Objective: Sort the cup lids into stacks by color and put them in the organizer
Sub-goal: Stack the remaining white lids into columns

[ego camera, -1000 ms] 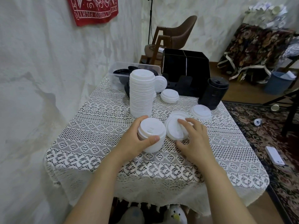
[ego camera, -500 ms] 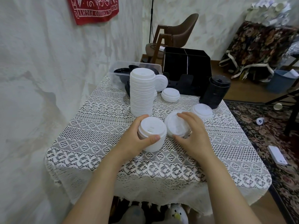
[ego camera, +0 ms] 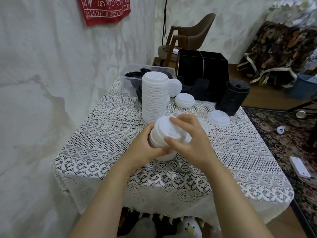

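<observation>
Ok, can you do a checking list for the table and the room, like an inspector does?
Surface: table under a white lace cloth.
Job's things: tall white lid stack; short white stack; black lid stack; black organizer at the far edge; clear bin holding black lids.
Clutter: loose white lids near the organizer.
Hands: left hand grips the short white stack; right hand holds a white lid on top of it.
Cables: nothing seen.
Surroundings: brown chair, red cloth on the wall, patterned rug with small things on it.
</observation>
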